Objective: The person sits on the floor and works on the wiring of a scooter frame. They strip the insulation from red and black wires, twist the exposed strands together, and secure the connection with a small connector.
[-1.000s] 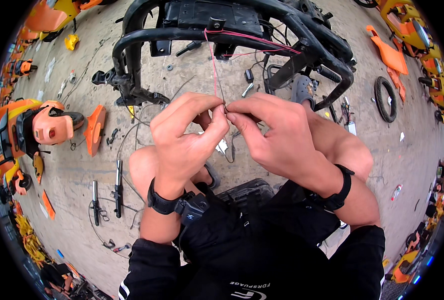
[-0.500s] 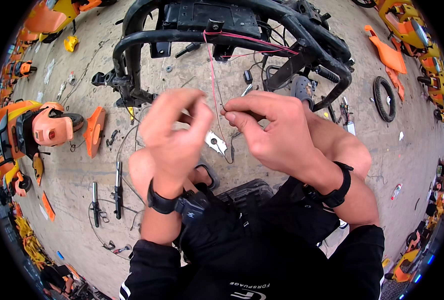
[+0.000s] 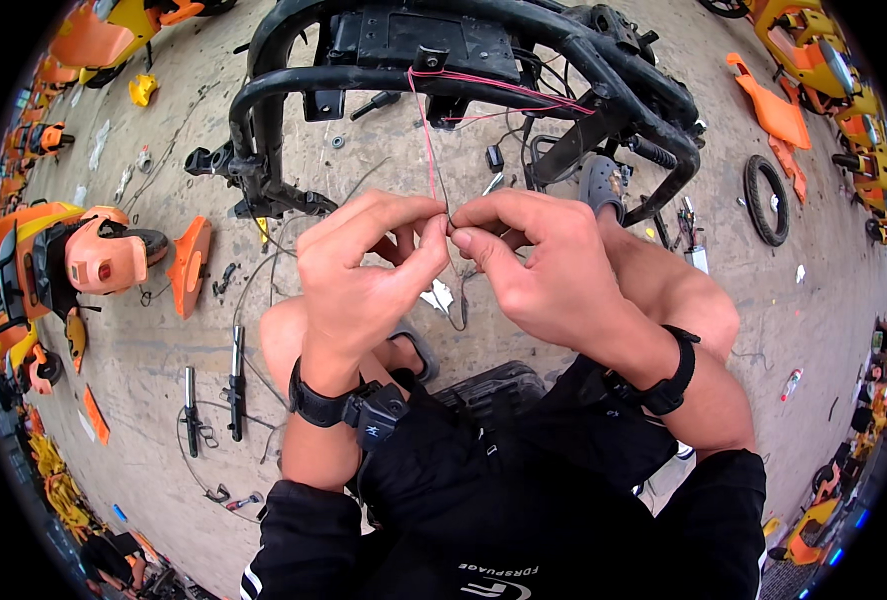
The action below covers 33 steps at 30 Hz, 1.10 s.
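Observation:
My left hand (image 3: pixel 364 275) and my right hand (image 3: pixel 539 265) meet in front of me, thumbs and index fingertips pinched on thin wires. A red wire (image 3: pixel 428 150) and a darker wire (image 3: pixel 443 188) run down into my fingers from a small bracket (image 3: pixel 430 57) on a black tubular vehicle frame (image 3: pixel 334 78). More red wire is stretched along that frame toward the right. The exact join between my fingertips is too small to make out. A dark wire loop and a white flat piece (image 3: pixel 441 298) show below my hands.
Two fork tubes (image 3: pixel 237 380) lie at left near a toppled orange-yellow scooter (image 3: pixel 104 255) and an orange panel (image 3: pixel 189 265). At right are a loose tire (image 3: pixel 764 200), orange body parts (image 3: pixel 774 110) and rows of scooters. My sandaled foot (image 3: pixel 601 185) is beside the frame.
Half a second ago my left hand was pulled back leftward, blurred; now its fingertips are back against those of my right hand, pinched on the wire.

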### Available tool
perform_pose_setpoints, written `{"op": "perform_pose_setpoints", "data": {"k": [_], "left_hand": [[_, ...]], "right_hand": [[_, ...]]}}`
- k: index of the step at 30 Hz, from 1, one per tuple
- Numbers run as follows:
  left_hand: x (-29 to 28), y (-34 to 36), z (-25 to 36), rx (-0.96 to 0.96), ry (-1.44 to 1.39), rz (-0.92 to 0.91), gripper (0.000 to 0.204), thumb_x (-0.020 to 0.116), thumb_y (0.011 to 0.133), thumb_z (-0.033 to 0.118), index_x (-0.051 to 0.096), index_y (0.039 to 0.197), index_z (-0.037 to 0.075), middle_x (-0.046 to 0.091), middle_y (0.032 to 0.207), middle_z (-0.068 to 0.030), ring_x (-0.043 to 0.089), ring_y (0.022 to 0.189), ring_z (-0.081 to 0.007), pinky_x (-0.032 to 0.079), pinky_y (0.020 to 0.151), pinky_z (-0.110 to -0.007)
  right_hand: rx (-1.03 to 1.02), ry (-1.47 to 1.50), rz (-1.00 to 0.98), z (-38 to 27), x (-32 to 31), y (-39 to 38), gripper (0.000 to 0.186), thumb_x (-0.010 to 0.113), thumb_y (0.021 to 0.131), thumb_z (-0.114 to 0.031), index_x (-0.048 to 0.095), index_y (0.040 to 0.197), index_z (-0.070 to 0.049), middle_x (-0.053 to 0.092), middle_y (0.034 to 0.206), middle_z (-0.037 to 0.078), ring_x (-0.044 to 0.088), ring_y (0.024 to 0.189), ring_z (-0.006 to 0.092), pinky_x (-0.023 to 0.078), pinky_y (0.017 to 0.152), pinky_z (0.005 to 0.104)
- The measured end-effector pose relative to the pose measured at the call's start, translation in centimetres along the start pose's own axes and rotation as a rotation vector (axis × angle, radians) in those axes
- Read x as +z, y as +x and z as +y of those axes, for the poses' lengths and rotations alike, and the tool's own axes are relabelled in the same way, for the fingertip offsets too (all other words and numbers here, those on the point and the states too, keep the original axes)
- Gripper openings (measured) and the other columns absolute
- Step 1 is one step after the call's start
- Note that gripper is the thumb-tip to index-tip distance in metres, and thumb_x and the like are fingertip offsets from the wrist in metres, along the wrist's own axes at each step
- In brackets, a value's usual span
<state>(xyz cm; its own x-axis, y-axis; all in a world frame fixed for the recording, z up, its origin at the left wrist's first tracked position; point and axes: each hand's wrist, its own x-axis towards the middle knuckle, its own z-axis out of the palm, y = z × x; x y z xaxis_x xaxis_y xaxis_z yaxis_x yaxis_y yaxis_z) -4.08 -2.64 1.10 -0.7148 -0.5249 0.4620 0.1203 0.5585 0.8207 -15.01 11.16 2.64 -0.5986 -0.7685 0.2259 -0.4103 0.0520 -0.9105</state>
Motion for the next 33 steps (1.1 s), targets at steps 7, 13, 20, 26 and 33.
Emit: {"op": "perform_pose_setpoints", "data": {"k": [7, 13, 20, 26, 33], "left_hand": [[0.0, 0.4, -0.2, -0.002, 0.006, -0.029, 0.012, 0.074, 0.074, -0.006, 0.072, 0.083, 0.001, 0.066, 0.073, -0.0029, 0.063, 0.063, -0.0085, 0.048, 0.051, -0.022], [0.4, 0.2, 0.6, 0.013, 0.017, 0.069, 0.013, 0.072, 0.073, -0.007, 0.071, 0.083, 0.002, 0.066, 0.074, -0.0027, 0.063, 0.065, -0.0089, 0.048, 0.050, -0.022], [0.6, 0.0, 0.7, 0.085, 0.082, 0.110, 0.016, 0.073, 0.072, -0.008, 0.071, 0.084, 0.002, 0.067, 0.076, -0.0031, 0.063, 0.064, -0.0089, 0.046, 0.047, -0.021], [0.5, 0.1, 0.5, 0.162, 0.117, 0.135, 0.017, 0.074, 0.071, -0.009, 0.071, 0.085, 0.001, 0.069, 0.078, -0.0044, 0.065, 0.064, -0.0103, 0.046, 0.046, -0.021], [0.3, 0.8, 0.4, 0.244, 0.166, 0.154, 0.019, 0.074, 0.070, -0.010, 0.072, 0.085, 0.001, 0.070, 0.080, -0.0050, 0.067, 0.065, -0.0107, 0.046, 0.044, -0.021]], "right_hand": [[-0.117, -0.168, -0.087, 0.4, -0.7, 0.6, 0.010, 0.069, 0.085, 0.001, 0.071, 0.094, 0.002, 0.071, 0.083, 0.014, 0.068, 0.070, 0.0258, 0.052, 0.062, 0.0339], [-0.287, -0.170, -0.039, 0.5, -0.5, 1.1, 0.010, 0.068, 0.082, 0.004, 0.072, 0.090, 0.001, 0.070, 0.078, 0.014, 0.066, 0.068, 0.0276, 0.051, 0.060, 0.0350], [-0.290, -0.133, -0.018, 0.4, -0.4, 1.2, 0.012, 0.068, 0.080, 0.005, 0.074, 0.090, 0.001, 0.069, 0.076, 0.014, 0.066, 0.066, 0.0272, 0.051, 0.059, 0.0340], [-0.311, -0.117, 0.001, 0.2, -0.3, 1.4, 0.014, 0.069, 0.079, 0.006, 0.075, 0.091, 0.001, 0.071, 0.077, 0.014, 0.067, 0.066, 0.0270, 0.051, 0.059, 0.0335], [-0.396, -0.139, 0.039, 0.3, -0.5, 1.9, 0.018, 0.069, 0.077, 0.007, 0.075, 0.091, -0.001, 0.071, 0.076, 0.013, 0.068, 0.067, 0.0273, 0.052, 0.059, 0.0343]]}}
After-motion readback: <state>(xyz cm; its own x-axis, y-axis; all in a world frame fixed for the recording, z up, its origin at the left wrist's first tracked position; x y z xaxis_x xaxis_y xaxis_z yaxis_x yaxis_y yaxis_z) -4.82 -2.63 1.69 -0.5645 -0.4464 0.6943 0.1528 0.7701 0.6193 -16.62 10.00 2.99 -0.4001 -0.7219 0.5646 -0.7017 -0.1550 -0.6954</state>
